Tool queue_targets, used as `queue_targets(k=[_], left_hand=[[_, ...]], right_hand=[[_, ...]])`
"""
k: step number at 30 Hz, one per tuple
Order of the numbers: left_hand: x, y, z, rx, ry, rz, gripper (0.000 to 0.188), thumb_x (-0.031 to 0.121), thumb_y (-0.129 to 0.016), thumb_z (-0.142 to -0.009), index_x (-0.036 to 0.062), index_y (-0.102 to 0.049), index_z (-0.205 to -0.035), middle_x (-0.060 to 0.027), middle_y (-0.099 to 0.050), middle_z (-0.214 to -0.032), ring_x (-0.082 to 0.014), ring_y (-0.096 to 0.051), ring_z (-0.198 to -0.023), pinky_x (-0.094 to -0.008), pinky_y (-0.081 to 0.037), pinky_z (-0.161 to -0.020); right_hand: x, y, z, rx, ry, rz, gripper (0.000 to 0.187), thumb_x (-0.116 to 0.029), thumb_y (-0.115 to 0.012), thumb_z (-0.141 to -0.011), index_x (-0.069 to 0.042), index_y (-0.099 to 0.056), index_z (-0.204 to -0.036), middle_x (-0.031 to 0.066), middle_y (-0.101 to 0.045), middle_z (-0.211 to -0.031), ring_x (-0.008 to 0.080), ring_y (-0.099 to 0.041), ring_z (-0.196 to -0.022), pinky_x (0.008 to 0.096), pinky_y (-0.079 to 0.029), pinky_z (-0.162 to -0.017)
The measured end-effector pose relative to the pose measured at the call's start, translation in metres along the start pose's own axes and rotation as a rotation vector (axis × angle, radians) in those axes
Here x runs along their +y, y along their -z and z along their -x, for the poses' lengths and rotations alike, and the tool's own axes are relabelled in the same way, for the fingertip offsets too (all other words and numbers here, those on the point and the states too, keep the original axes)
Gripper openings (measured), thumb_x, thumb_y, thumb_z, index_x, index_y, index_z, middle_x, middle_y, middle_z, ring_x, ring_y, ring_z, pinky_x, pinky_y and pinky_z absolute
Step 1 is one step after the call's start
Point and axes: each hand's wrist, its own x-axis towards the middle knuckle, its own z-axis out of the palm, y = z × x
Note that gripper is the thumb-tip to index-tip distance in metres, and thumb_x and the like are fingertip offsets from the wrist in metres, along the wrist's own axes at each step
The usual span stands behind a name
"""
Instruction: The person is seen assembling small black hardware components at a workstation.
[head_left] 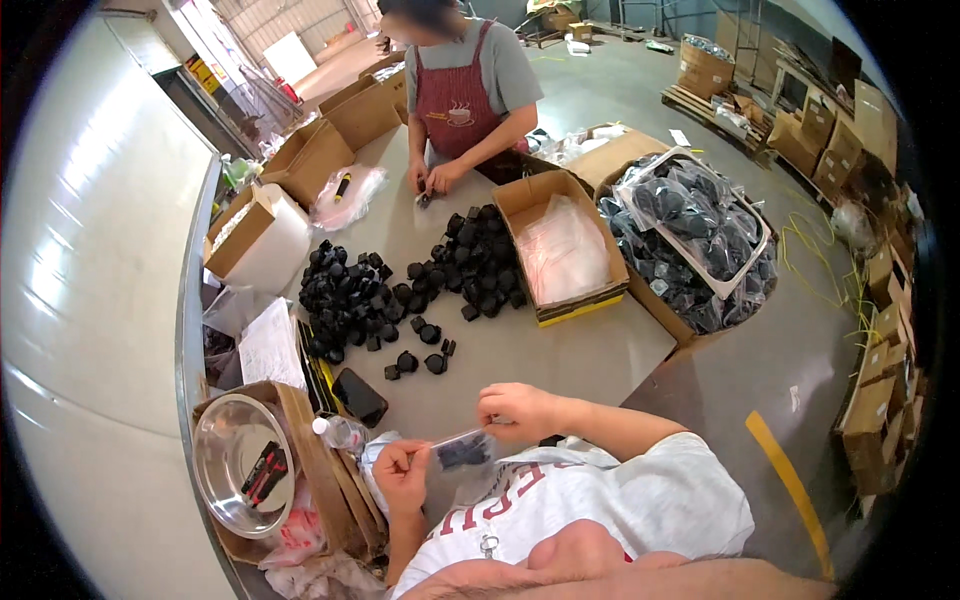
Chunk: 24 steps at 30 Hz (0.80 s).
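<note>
Between my two hands, close to my body at the table's near edge, is a small clear plastic bag (462,450) with dark parts inside. My left hand (402,474) pinches its left end with closed fingers. At its upper right corner my right hand (521,411) is closed on the bag's edge. Beyond my hands lie heaps of small black round parts (345,290), a second heap (478,262) and a few loose ones (407,362). A black phone (360,396) lies left of them, near a clear plastic bottle (342,433).
A carton of clear bags (562,250) stands at right on the table (610,350). Beside it a large box (690,225) is piled with bagged black parts. A metal bowl (215,470) holds red-black tools (265,474) at left. Across the table, a person in an apron (455,95) handles a small part.
</note>
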Motion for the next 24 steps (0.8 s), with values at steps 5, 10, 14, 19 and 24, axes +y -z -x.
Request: queue_targets(k=[5,10,14,19,24], left_hand=[[0.000,-0.012,-0.007,0.074,0.272,0.088,0.020,-0.005,-0.068,-0.076,0.0039,-0.050,-0.075,-0.0095,-0.064,-0.085,-0.0113,-0.057,-0.077,-0.0236,-0.045,-0.070],[-0.028,-0.015,-0.005,-0.002,0.293,0.156,0.020,-0.007,-0.069,-0.074,0.0025,-0.054,-0.084,-0.0079,-0.061,-0.094,-0.0114,-0.056,-0.085,-0.0234,-0.046,-0.076],[-0.048,-0.011,0.003,-0.129,0.354,0.156,0.022,-0.005,-0.069,-0.074,0.0016,-0.056,-0.090,-0.0068,-0.060,-0.097,-0.0104,-0.056,-0.085,-0.0229,-0.046,-0.076],[-0.057,-0.016,0.006,-0.227,0.516,0.149,0.021,-0.002,-0.070,-0.074,0.0010,-0.058,-0.091,-0.0067,-0.060,-0.100,-0.0088,-0.055,-0.084,-0.0223,-0.046,-0.075],[-0.064,-0.018,0.008,-0.296,0.555,0.058,0.020,0.003,-0.070,-0.077,-0.0002,-0.060,-0.093,-0.0060,-0.061,-0.100,-0.0096,-0.056,-0.085,-0.0226,-0.046,-0.075]], right_hand=[[0.006,0.013,0.013,0.127,-0.100,0.161,0.011,-0.018,-0.063,-0.078,-0.009,-0.057,-0.081,0.0072,-0.058,-0.086,0.0269,-0.056,-0.087,0.0396,-0.039,-0.081],[0.036,0.094,0.048,0.720,-0.335,0.649,0.023,-0.024,-0.076,-0.063,-0.011,-0.057,-0.068,0.0050,-0.058,-0.071,0.0238,-0.056,-0.073,0.0401,-0.036,-0.076],[0.004,0.183,0.069,1.038,-0.379,1.313,0.017,-0.021,-0.073,-0.067,-0.012,-0.058,-0.069,0.0015,-0.059,-0.076,0.0192,-0.056,-0.080,0.0409,-0.031,-0.081],[0.065,0.232,0.065,0.957,-0.609,1.455,0.011,-0.022,-0.067,-0.075,-0.012,-0.063,-0.073,0.0002,-0.062,-0.083,0.0194,-0.057,-0.086,0.0422,-0.031,-0.084],[0.179,0.186,0.009,0.184,-0.906,1.138,0.031,-0.039,-0.065,-0.076,-0.012,-0.070,-0.090,0.0119,-0.065,-0.097,0.0271,-0.060,-0.095,0.0443,-0.046,-0.081]])
